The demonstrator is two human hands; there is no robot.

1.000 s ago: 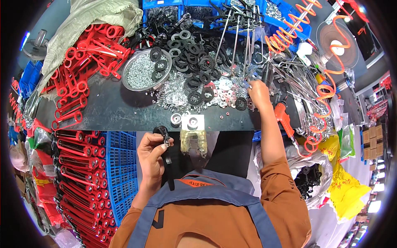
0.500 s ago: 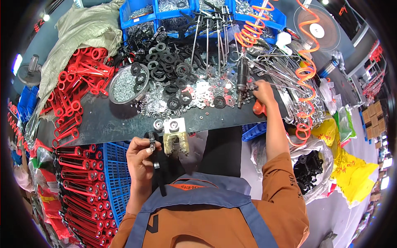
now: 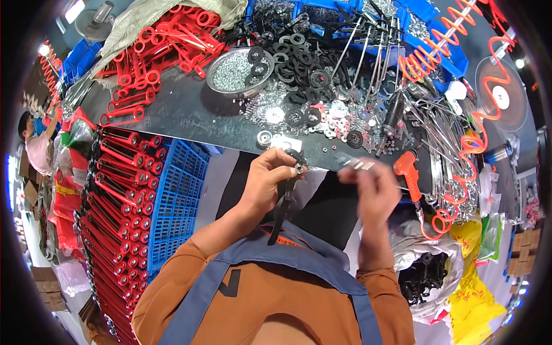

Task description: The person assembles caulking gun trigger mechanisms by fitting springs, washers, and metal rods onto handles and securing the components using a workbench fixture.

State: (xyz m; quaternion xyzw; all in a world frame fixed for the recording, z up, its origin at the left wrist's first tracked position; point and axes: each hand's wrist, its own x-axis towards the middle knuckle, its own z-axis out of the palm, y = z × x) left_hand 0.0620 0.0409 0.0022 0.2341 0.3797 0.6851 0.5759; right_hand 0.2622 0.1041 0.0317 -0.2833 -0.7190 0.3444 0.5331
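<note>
My left hand (image 3: 269,179) pinches a black part with a small bright metal fitting (image 3: 299,168) near the fingertips. A long narrow black piece (image 3: 280,215) hangs below this hand in front of my apron. Just behind the fingers, a white block (image 3: 286,141) at the bench edge is mostly hidden. My right hand (image 3: 376,192) is raised off the bench edge to the right of the left hand. Motion smears its fingers, and whether they hold anything small is unclear. Beside it, an orange-red air tool (image 3: 407,172) lies at the bench's edge.
Loose washers and nuts (image 3: 339,123), black rings (image 3: 299,57) and a metal bowl of small fasteners (image 3: 238,72) cover the dark bench. A dark air screwdriver (image 3: 394,115) hangs on an orange coiled hose (image 3: 428,57). Red handles (image 3: 123,201) are stacked at left beside a blue crate (image 3: 179,201).
My right hand has left the small parts near the hanging screwdriver and come back toward my left hand. The view has turned, so the bench appears shifted right and up. The left hand keeps its black part.
</note>
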